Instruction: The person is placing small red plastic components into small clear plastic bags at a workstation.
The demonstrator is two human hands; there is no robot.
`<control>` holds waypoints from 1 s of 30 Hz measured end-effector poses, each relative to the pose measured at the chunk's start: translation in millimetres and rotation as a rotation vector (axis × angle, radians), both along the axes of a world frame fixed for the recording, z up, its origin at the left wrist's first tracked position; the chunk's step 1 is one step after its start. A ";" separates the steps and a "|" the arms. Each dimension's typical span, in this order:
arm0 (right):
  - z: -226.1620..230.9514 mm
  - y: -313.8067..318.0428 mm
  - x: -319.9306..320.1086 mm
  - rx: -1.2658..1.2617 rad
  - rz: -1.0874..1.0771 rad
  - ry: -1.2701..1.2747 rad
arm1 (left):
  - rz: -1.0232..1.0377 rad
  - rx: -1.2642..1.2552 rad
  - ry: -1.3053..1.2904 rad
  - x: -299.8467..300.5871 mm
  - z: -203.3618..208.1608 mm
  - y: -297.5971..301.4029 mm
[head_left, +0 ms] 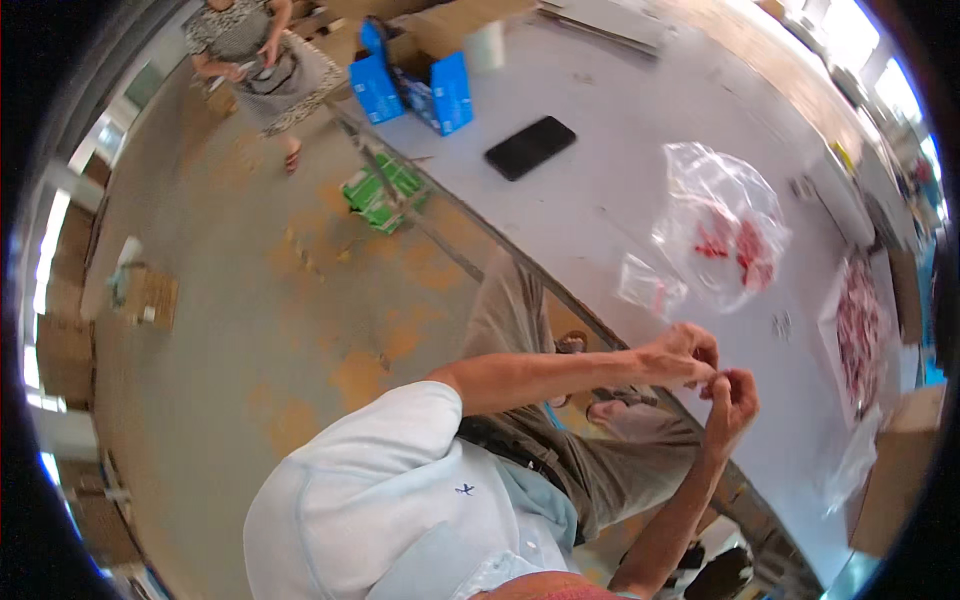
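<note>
My left hand [682, 356] and my right hand [732, 405] meet over the near edge of the pale table [620, 130], fingertips pinched together. Whatever sits between them is too small to make out. Just beyond my left hand lies a small clear plastic bag [648, 288]. Past it is a larger clear plastic bag [725, 225] with small red pieces inside. Several tiny metallic-looking parts [781, 325] rest on the tabletop to the right of my hands. Farther right, an open plastic bag [858, 335] holds many red and whitish pieces.
A black phone [531, 148] lies farther up the table, near a blue box [440, 95] and an open cardboard box [455, 30]. Cardboard [900, 470] stands at the right. A green bundle [382, 195] is below the table's edge. Another person [262, 65] stands at the far left.
</note>
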State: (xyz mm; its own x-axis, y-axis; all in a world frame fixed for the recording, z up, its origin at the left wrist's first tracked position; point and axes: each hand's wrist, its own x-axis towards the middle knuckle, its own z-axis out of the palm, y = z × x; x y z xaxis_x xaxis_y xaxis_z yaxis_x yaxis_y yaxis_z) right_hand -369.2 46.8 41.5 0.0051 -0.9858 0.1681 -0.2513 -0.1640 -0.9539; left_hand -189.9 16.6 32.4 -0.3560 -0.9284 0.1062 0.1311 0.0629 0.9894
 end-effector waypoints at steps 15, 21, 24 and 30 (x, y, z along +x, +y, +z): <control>-2.5 -13.8 8.4 0.081 0.002 -0.147 | 0.271 -0.281 -0.117 -2.3 -5.1 0.7; 9.9 -17.8 18.4 0.078 0.056 -0.042 | 0.180 -0.165 -0.016 8.8 -9.3 -6.6; 13.2 -23.8 27.6 0.060 0.068 0.041 | 0.250 -0.249 -0.203 17.7 -6.2 -9.5; 10.6 -12.8 20.4 0.003 -0.033 0.224 | 0.202 -0.451 -0.486 9.2 6.2 -6.3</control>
State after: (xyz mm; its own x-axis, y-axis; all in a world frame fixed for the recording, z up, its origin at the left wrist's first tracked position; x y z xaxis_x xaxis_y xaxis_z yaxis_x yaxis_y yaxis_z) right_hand -348.8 33.9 52.2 0.0092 -0.9864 0.1640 -0.4618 -0.1496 -0.8743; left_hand -180.6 10.4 38.6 -0.2853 -0.8842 0.3699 -0.3777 0.4584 0.8045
